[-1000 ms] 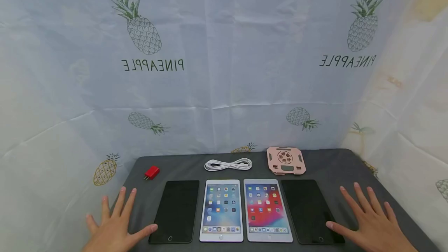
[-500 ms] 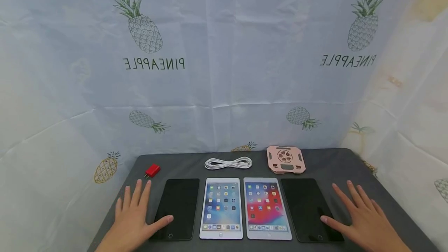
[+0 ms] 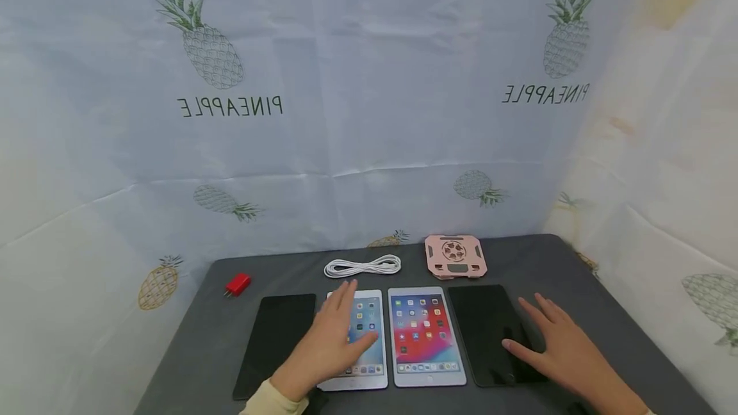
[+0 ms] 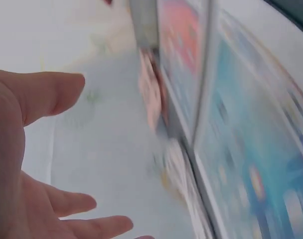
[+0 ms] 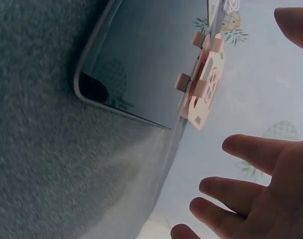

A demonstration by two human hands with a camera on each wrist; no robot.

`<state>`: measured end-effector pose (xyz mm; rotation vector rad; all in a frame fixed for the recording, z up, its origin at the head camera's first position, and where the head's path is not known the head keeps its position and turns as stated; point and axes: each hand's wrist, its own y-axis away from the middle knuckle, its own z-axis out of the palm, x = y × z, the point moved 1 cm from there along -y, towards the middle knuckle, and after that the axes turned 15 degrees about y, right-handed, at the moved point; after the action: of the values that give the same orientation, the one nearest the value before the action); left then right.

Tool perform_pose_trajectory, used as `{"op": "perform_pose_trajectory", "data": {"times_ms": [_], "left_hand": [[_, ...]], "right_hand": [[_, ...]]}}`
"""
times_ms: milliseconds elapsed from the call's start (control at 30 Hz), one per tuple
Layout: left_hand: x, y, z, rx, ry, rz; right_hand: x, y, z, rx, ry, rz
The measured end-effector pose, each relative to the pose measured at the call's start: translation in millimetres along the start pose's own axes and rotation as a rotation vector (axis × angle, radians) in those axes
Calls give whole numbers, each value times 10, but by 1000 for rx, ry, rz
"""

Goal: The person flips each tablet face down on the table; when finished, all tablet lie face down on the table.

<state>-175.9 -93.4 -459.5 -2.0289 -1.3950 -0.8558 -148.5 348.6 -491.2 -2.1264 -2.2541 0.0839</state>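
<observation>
My left hand hovers with straight, parted fingers above a white tablet with a blue lit screen, covering its left part. It holds nothing. Beside that lies a second white tablet with a red and blue lit screen. My right hand, fingers extended and apart, is over the lower right part of a dark-screened black tablet; it grips nothing. Another black tablet lies on the left, left of my left hand. In the left wrist view, a lit tablet appears close and blurred.
A red plug charger lies at the back left of the grey table. Behind the tablets are a coiled white cable and a pink plate-like stand with cut-outs. A pineapple-print cloth hangs behind the table.
My left hand has moved right, from beside the left black tablet to over the blue-screened one. My right hand has shifted slightly left. The head view has turned a little; the tablets lie in the same row.
</observation>
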Motion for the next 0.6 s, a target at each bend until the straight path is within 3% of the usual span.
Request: {"op": "perform_pose_trajectory", "data": {"times_ms": [167, 367, 600], "left_hand": [[289, -225, 427, -104, 100, 55], [577, -433, 892, -154, 220, 6], [790, -546, 1172, -171, 318, -36]], "right_hand": [[-6, -33, 19, -62, -41, 5], [-40, -97, 39, -131, -74, 35], [-141, -133, 80, -121, -86, 60]]}}
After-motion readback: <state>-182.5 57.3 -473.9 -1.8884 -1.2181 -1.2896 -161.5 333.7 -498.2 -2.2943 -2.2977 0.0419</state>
